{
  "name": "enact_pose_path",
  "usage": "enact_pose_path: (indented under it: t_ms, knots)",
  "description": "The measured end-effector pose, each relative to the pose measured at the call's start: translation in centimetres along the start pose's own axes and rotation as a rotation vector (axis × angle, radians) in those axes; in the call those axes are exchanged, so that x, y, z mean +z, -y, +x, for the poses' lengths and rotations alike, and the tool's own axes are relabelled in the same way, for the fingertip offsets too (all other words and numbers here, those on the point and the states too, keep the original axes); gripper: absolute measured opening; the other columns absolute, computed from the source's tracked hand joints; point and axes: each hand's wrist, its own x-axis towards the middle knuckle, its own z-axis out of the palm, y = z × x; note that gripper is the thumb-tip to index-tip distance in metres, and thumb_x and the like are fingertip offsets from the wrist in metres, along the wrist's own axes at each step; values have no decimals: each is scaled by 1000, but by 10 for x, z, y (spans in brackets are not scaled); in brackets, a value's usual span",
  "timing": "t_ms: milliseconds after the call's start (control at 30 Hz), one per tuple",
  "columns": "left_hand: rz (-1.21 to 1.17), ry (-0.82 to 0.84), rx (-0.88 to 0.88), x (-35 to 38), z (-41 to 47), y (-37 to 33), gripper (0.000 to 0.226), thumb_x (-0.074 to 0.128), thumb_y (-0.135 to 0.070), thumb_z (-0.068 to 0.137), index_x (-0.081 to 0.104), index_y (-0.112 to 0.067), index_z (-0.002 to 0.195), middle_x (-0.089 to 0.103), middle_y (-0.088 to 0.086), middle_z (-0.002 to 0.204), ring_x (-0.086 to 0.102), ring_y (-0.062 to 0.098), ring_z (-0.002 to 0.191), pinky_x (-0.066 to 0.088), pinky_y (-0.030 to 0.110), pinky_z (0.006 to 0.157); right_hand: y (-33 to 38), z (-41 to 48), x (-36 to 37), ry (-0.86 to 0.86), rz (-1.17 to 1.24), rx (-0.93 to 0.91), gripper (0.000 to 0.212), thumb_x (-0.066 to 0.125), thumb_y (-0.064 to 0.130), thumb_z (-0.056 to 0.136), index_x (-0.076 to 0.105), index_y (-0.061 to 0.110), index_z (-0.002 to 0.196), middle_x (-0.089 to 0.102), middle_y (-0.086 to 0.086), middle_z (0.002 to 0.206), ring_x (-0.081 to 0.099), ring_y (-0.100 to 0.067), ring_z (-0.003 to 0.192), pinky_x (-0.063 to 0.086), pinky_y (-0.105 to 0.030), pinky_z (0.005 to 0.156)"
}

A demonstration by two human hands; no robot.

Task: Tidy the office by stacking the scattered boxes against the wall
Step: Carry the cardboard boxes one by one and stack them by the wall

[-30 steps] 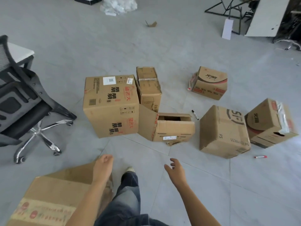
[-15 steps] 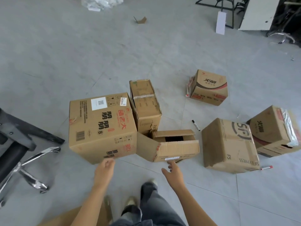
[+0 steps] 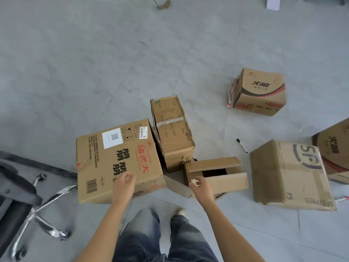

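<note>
Several cardboard boxes lie scattered on the grey tiled floor. A large printed box (image 3: 113, 157) sits in front of me on the left. Behind it stands a narrow taped box (image 3: 171, 129). A small box with open flaps (image 3: 217, 176) lies to its right. Further right sit an SF Express box (image 3: 289, 174) and, at the frame's edge, another printed box (image 3: 336, 152). One more printed box (image 3: 260, 91) is farther back. My left hand (image 3: 123, 184) hovers over the large box with loosely curled fingers, holding nothing. My right hand (image 3: 201, 187) reaches over the open box's flap, empty.
An office chair with a chrome star base (image 3: 34, 210) stands at the left, close to the large box. A black marker (image 3: 242, 145) lies on the floor between the boxes. A red-tipped marker (image 3: 342, 199) peeks out beside the SF box. A cardboard scrap (image 3: 163, 3) lies far back.
I have stepped closer to the boxes, which now fill the lower view. Both hands have moved forward over the large box and the open box. The box at the bottom left has left the view.
</note>
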Motion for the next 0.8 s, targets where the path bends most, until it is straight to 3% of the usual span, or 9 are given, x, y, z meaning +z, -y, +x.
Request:
enact_pose_path:
  t_ms: [100, 300, 400, 467, 500, 533, 600, 667, 800]
  knots:
    - [87, 71, -19, 4, 24, 3, 28, 44, -21, 97, 57, -7, 118, 57, 4, 111, 52, 24, 112, 38, 35, 90, 4, 12, 8, 15, 22, 91, 46, 51, 22, 94, 39, 8, 137, 47, -10, 136, 46, -23, 124, 38, -25, 89]
    - [296, 241, 32, 16, 112, -10, 28, 44, -22, 97, 56, -7, 118, 58, 4, 115, 53, 24, 111, 40, 34, 92, 1, 43, 39, -100, 197, 338, 43, 51, 21, 94, 43, 6, 134, 49, -14, 133, 49, -25, 119, 39, -26, 88]
    - [462, 351, 162, 37, 172, -16, 29, 46, -21, 97, 56, -6, 120, 60, 6, 119, 56, 22, 109, 43, 29, 88, 2, 68, 58, -186, 393, 514, 33, 51, 22, 95, 50, 5, 123, 55, -11, 107, 52, -23, 93, 38, -25, 74]
    - [600, 382, 311, 55, 216, -21, 29, 49, -20, 95, 57, -7, 120, 63, 5, 117, 61, 20, 104, 50, 29, 86, -2, 92, 73, -261, 512, 631, 16, 53, 27, 93, 55, 10, 95, 48, -5, 81, 44, -18, 71, 34, -27, 67]
    - [683, 377, 406, 64, 235, -26, 28, 50, -20, 94, 59, -7, 118, 64, 5, 115, 62, 19, 100, 53, 30, 83, -3, 104, 80, -302, 546, 688, 19, 55, 29, 92, 49, 15, 81, 41, -1, 72, 38, -16, 63, 33, -28, 65]
    - [774, 355, 506, 73, 254, -31, 28, 50, -21, 94, 59, -8, 117, 64, 4, 113, 61, 19, 99, 53, 30, 82, -4, 114, 88, -330, 581, 731, 21, 56, 30, 91, 45, 15, 81, 38, -1, 70, 37, -16, 61, 34, -30, 64]
    - [938, 347, 689, 91, 285, -41, 30, 47, -23, 95, 57, -13, 121, 60, 2, 118, 54, 19, 109, 48, 30, 89, -5, 134, 102, -377, 657, 784, 36, 57, 30, 90, 45, 4, 112, 52, -10, 94, 52, -25, 84, 42, -36, 77]
    - [1091, 388, 812, 109, 312, -45, 34, 41, -22, 97, 51, -16, 129, 54, 1, 127, 44, 19, 122, 38, 32, 100, -5, 150, 115, -413, 730, 838, 65, 57, 29, 90, 26, 1, 139, 45, -19, 131, 49, -35, 115, 42, -41, 92]
    - [1319, 420, 958, 130, 353, -38, 35, 37, -23, 99, 47, -18, 132, 48, -1, 132, 35, 19, 128, 26, 32, 106, -9, 172, 137, -454, 768, 894, 82, 53, 32, 93, -1, 6, 149, 33, -20, 146, 45, -39, 124, 42, -42, 95]
